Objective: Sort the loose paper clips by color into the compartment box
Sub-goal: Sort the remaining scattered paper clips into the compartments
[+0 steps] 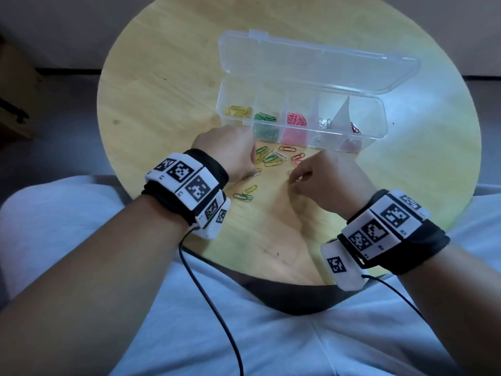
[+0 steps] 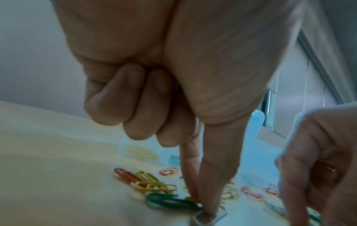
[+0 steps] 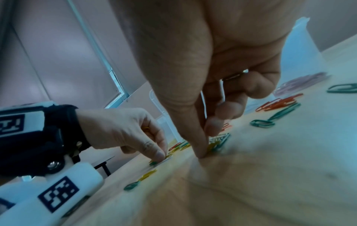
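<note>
The clear compartment box (image 1: pixel 376 137) stands open at the back of the table, holding yellow (image 1: pixel 238 111), green (image 1: pixel 264 117), pink (image 1: pixel 296 119), white and red clips in separate cells. Loose clips (image 1: pixel 271 157) lie in front of it. My left hand (image 1: pixel 254 172) (image 2: pixel 203 209) pinches a white clip (image 2: pixel 222 214) on the table with thumb and forefinger; its other fingers are curled. My right hand (image 1: pixel 292 178) (image 3: pixel 204 146) has its thumb tip on the table beside a yellow clip (image 3: pixel 213 146), and its curled fingers hold a clip (image 3: pixel 233 76).
The round wooden table (image 1: pixel 162 104) ends just before my lap. The box lid (image 1: pixel 325 66) lies open behind the box. A green clip (image 1: pixel 242 197) and a yellow clip (image 1: pixel 250 189) lie near my left wrist. Cables hang from both wristbands.
</note>
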Demonstrator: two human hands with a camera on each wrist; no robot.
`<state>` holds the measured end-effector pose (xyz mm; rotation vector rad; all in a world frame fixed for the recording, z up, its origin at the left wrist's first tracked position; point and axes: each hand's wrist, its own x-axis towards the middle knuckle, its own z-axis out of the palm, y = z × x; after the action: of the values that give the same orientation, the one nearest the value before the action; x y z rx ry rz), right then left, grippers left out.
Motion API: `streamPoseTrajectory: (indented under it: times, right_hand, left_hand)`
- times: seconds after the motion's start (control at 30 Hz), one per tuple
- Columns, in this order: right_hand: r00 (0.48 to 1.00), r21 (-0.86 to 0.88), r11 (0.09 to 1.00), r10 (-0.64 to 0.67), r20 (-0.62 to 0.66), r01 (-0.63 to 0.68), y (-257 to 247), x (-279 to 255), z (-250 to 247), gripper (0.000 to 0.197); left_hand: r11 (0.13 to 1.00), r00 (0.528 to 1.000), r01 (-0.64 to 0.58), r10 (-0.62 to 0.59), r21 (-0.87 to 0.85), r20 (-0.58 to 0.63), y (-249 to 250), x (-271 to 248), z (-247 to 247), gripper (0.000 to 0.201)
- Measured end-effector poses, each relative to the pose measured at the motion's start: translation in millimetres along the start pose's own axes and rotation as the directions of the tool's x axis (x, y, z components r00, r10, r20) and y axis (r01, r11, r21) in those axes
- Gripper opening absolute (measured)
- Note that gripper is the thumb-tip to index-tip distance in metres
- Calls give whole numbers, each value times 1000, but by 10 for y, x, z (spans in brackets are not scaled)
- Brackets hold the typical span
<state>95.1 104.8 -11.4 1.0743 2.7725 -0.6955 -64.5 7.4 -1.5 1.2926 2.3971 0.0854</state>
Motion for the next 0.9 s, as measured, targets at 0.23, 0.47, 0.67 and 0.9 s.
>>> streamPoseTrajectory:
  times: [0.23, 0.47, 0.67, 0.9]
  right_hand:
    - [1000, -103, 995, 18, -20, -20, -78, -15, 23, 8]
    - [935, 830, 437, 234, 266, -346, -34, 33, -170, 19]
    - [976, 611, 766, 99, 194, -199, -162, 117, -97, 20]
    - [997, -71, 996, -66, -45, 63, -177, 223, 16, 13]
  left_hand:
    - [1000, 1000, -15, 15, 2, 24, 28, -2, -14, 15]
    - [951, 964, -259, 245, -170, -100, -169, 8, -225, 22]
    - [890, 995, -76, 41, -449, -88, -215, -24, -281, 35]
    - [842, 973, -230, 196, -489, -121, -253, -36, -276, 38]
